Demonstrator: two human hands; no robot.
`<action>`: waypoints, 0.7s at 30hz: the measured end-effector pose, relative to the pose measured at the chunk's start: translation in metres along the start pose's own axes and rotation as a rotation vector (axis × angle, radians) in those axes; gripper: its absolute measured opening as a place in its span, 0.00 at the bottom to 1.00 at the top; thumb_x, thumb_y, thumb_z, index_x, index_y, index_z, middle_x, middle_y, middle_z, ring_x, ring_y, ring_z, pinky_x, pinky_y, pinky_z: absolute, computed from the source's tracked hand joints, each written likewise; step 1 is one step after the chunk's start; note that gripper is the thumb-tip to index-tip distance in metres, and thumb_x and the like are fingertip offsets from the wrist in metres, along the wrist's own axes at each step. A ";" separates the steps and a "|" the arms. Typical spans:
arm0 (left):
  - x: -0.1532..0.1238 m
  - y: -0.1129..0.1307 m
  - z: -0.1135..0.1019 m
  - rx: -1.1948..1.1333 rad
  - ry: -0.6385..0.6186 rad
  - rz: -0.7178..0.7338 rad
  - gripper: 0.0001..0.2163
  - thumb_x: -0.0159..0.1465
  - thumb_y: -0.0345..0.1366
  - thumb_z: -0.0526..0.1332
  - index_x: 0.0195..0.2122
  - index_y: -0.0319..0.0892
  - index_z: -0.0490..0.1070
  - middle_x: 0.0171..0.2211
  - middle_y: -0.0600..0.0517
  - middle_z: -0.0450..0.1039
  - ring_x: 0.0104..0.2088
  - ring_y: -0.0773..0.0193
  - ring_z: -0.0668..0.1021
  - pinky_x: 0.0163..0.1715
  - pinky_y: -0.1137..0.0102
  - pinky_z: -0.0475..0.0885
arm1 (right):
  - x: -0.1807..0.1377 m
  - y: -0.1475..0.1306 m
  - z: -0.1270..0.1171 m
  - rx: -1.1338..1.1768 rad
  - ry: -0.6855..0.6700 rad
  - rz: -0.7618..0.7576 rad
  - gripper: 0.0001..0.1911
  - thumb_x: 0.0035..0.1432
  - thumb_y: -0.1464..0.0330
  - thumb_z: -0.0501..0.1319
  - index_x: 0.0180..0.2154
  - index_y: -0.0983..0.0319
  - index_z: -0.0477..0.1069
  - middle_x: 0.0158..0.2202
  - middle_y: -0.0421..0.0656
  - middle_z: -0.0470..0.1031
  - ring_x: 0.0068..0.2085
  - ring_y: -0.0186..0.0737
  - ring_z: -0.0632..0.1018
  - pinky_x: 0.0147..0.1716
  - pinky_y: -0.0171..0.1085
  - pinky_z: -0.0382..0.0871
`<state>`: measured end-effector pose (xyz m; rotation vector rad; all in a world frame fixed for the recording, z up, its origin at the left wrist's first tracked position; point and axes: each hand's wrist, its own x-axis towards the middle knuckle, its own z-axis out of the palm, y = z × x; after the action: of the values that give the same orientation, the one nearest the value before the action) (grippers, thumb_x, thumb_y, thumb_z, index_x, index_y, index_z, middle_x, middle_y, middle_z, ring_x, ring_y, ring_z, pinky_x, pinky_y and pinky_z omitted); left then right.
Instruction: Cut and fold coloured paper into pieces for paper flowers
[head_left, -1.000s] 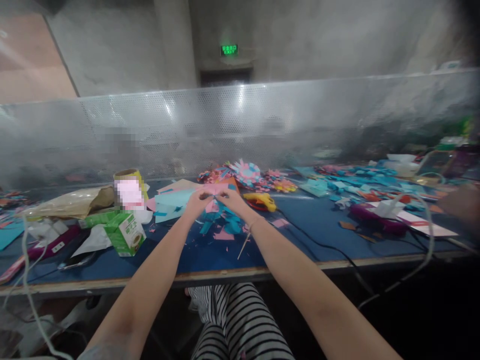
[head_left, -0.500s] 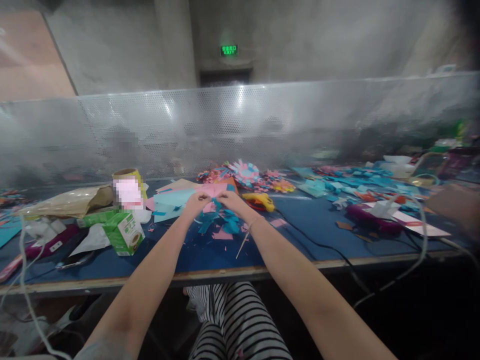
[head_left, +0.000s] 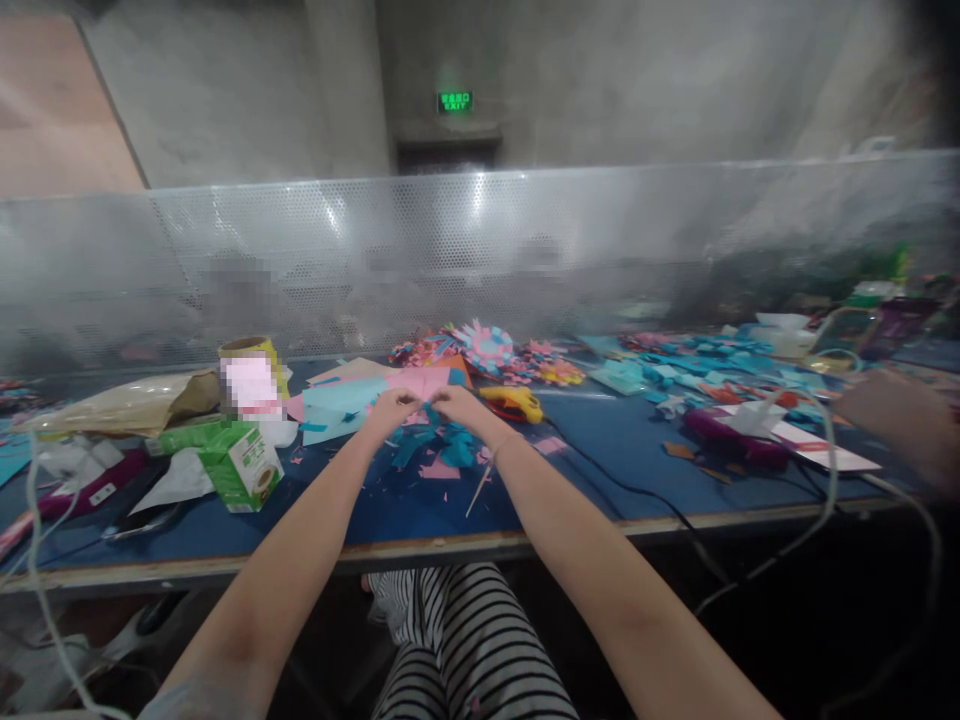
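Over the middle of the blue table, my left hand (head_left: 396, 408) and my right hand (head_left: 456, 406) almost meet, both with fingers pinched. A small piece of blue paper (head_left: 428, 410) shows between the fingertips; its shape is partly hidden. Right behind them lies a pink paper sheet (head_left: 426, 380), with a light blue sheet (head_left: 330, 408) to the left. Blue paper scraps (head_left: 454, 447) and a pink scrap (head_left: 439, 469) are spread below my hands. A thin stick (head_left: 478, 490) is beside my right wrist.
A yellow corded tool, perhaps a glue gun (head_left: 514, 404), lies right of my hands. Paper flowers (head_left: 487, 347) are heaped behind. A green box (head_left: 244, 468) and brown paper bag (head_left: 139, 402) stand left. At far right is another person's blurred hand (head_left: 900, 415).
The whole view has shifted slightly left. My hands keep their pinch at nearly the same place. The other person's hand at the right remains blurred.
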<state>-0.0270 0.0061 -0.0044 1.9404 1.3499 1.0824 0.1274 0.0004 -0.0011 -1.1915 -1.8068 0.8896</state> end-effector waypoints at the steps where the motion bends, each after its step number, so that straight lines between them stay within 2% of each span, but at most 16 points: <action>1: 0.000 0.000 0.000 0.004 -0.002 0.002 0.10 0.47 0.41 0.58 0.24 0.39 0.69 0.18 0.55 0.63 0.20 0.70 0.67 0.21 0.74 0.63 | 0.000 0.000 0.000 -0.003 -0.003 -0.005 0.06 0.41 0.76 0.52 0.24 0.65 0.67 0.17 0.37 0.65 0.20 0.28 0.67 0.21 0.27 0.62; 9: 0.001 -0.001 0.001 0.063 0.001 0.018 0.10 0.47 0.41 0.58 0.23 0.39 0.70 0.19 0.54 0.67 0.22 0.69 0.68 0.25 0.73 0.64 | 0.001 0.003 0.000 0.018 -0.007 -0.013 0.05 0.40 0.75 0.54 0.23 0.65 0.67 0.16 0.37 0.65 0.19 0.29 0.67 0.19 0.28 0.62; 14: -0.001 -0.003 0.005 0.112 -0.035 0.044 0.10 0.47 0.41 0.59 0.22 0.39 0.71 0.19 0.54 0.69 0.23 0.67 0.69 0.25 0.73 0.64 | -0.005 0.001 -0.004 -0.010 0.002 0.088 0.04 0.38 0.75 0.54 0.21 0.65 0.67 0.13 0.36 0.63 0.17 0.29 0.66 0.17 0.28 0.60; 18: -0.003 -0.003 0.012 0.075 -0.169 0.050 0.09 0.47 0.39 0.59 0.24 0.38 0.72 0.20 0.54 0.70 0.24 0.67 0.70 0.27 0.73 0.65 | -0.017 -0.006 -0.006 -0.248 -0.041 0.085 0.06 0.37 0.75 0.55 0.14 0.64 0.65 0.09 0.37 0.60 0.16 0.31 0.64 0.17 0.30 0.57; 21: -0.004 -0.003 0.016 0.062 -0.226 0.074 0.09 0.46 0.39 0.60 0.25 0.38 0.73 0.21 0.54 0.71 0.25 0.67 0.71 0.29 0.73 0.65 | -0.025 -0.008 -0.015 -0.534 0.015 0.020 0.08 0.39 0.72 0.56 0.13 0.64 0.65 0.12 0.40 0.64 0.19 0.32 0.67 0.20 0.31 0.57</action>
<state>-0.0161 0.0033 -0.0166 2.1014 1.2088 0.8333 0.1437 -0.0237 0.0069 -1.5336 -2.0933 0.4093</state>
